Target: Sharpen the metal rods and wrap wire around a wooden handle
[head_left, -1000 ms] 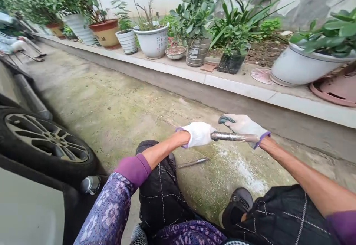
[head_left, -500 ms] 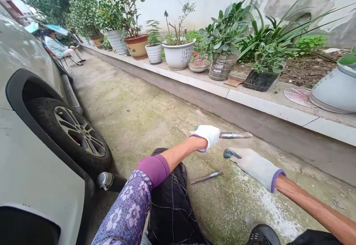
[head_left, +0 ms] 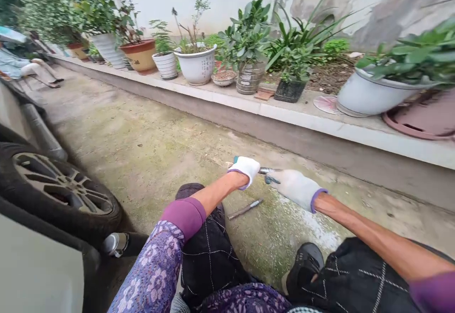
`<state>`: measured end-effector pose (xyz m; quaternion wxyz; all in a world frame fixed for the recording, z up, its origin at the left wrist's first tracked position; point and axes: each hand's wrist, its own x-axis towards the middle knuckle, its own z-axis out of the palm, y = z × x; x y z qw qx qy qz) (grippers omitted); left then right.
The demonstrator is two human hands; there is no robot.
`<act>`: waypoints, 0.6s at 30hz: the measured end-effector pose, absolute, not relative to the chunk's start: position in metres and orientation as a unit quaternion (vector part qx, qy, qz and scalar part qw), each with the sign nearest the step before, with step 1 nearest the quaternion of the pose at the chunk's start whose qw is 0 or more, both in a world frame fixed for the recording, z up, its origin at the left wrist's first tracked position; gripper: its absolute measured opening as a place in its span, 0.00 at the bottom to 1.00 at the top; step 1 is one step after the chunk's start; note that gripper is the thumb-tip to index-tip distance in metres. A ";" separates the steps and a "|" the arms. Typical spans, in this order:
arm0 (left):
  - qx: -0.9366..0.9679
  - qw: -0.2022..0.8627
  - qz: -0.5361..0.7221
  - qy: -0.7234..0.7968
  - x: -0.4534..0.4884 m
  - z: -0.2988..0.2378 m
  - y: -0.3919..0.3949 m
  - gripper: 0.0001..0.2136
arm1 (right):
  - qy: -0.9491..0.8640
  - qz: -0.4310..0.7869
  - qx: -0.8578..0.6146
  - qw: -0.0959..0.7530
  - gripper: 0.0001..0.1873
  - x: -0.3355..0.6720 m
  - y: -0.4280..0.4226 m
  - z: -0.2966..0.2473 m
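My left hand [head_left: 246, 168], in a white glove with a teal palm and purple cuff, is closed around a stick [head_left: 266, 170] wrapped in shiny silver material. A pale end of the stick pokes out on the left of that fist. Close against its right part is my right hand [head_left: 293, 188], in a similar glove, fingers and thumb drawn together. This hand covers the stick's far end, and whatever its fingers pinch is hidden. Below them, a second stick [head_left: 245, 209] with a silver-wrapped end lies on the ground.
White powder [head_left: 318, 227] is scattered on the mossy concrete by my shoe [head_left: 307, 261]. A car wheel [head_left: 67, 185] stands to the left. Several potted plants line a raised ledge [head_left: 263, 109] ahead, including a white pot [head_left: 195, 66]. A seated person [head_left: 28, 69] is far left.
My right hand has come in to the wrapped stick and now overlaps its far end, which showed bare before. The view has swung to the right.
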<state>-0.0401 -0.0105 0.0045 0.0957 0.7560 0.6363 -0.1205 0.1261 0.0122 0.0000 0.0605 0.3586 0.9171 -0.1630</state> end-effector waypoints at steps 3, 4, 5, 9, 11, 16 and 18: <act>0.768 0.082 -0.154 0.617 -0.032 0.002 -0.003 0.13 | 0.905 -0.111 0.387 0.139 0.18 0.129 0.015 0.020; 0.775 0.077 -0.162 0.606 -0.030 0.001 -0.001 0.13 | 0.903 -0.103 0.392 0.142 0.17 0.131 0.019 0.024; 0.780 0.075 -0.173 0.597 -0.029 0.000 0.001 0.13 | 0.902 -0.103 0.397 0.135 0.17 0.135 0.023 0.027; 0.825 0.054 -0.182 0.533 -0.027 -0.001 0.001 0.15 | 0.882 -0.144 0.446 0.050 0.15 0.156 0.048 0.020; 0.847 0.034 -0.178 0.500 -0.028 0.002 -0.002 0.15 | 0.868 -0.189 0.459 0.006 0.15 0.165 0.061 0.010; 0.822 0.078 -0.138 0.547 -0.031 0.022 -0.005 0.16 | 0.849 -0.311 0.422 -0.061 0.15 0.167 0.075 -0.012; 0.798 0.107 -0.099 0.584 -0.036 0.030 -0.001 0.14 | 0.846 -0.338 0.409 -0.057 0.14 0.159 0.071 -0.016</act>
